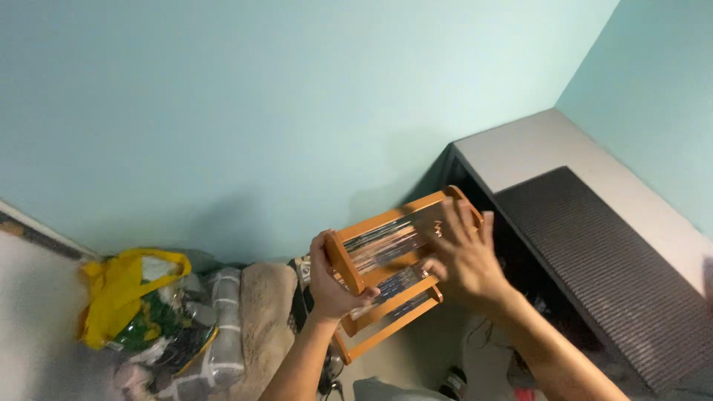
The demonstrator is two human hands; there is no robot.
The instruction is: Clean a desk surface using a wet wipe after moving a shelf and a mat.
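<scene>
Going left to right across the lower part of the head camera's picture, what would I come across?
Yellow bag → beige blanket → left hand → orange rack → right hand → dark ribbed panel.

We see the rack in the middle, held up in front of the wall. The left hand is on the left end of the rack, and the right hand lies over its right part. To the right of the rack stands the cabinet, in the corner, and a ribbed mat lies on top of it. Low on the left, a bag sits beside a blanket. The blanket is between the bag and the left arm.
</scene>
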